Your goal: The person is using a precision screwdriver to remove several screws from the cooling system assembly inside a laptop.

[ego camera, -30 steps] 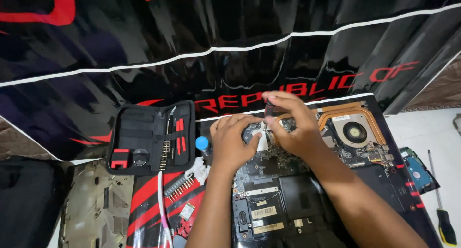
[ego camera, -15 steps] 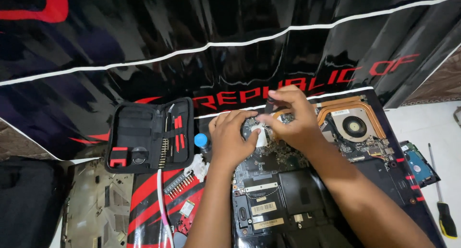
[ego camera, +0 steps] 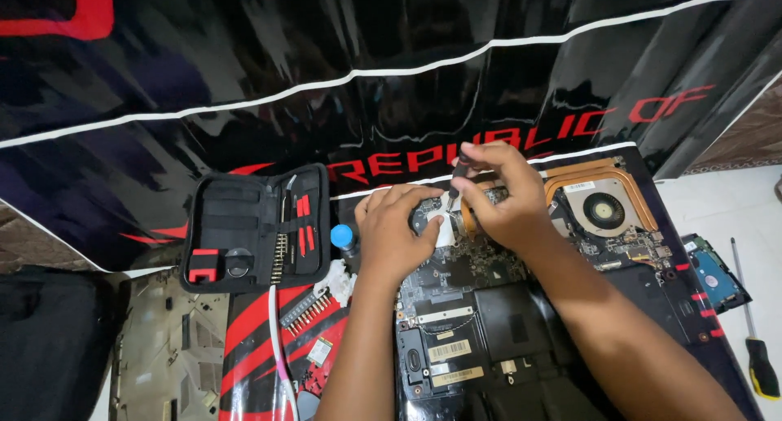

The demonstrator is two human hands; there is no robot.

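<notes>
Right hand (ego camera: 501,201) closed around a small screwdriver (ego camera: 456,181), left hand (ego camera: 395,225) curled, fingertips resting on the laptop motherboard (ego camera: 456,282)

One view only, from the head, looking steeply down and forward over the opened laptop (ego camera: 521,323) on the table (ego camera: 717,201). It sits close in, forearms entering from the bottom edge, banner (ego camera: 244,63) filling the top half.
</notes>
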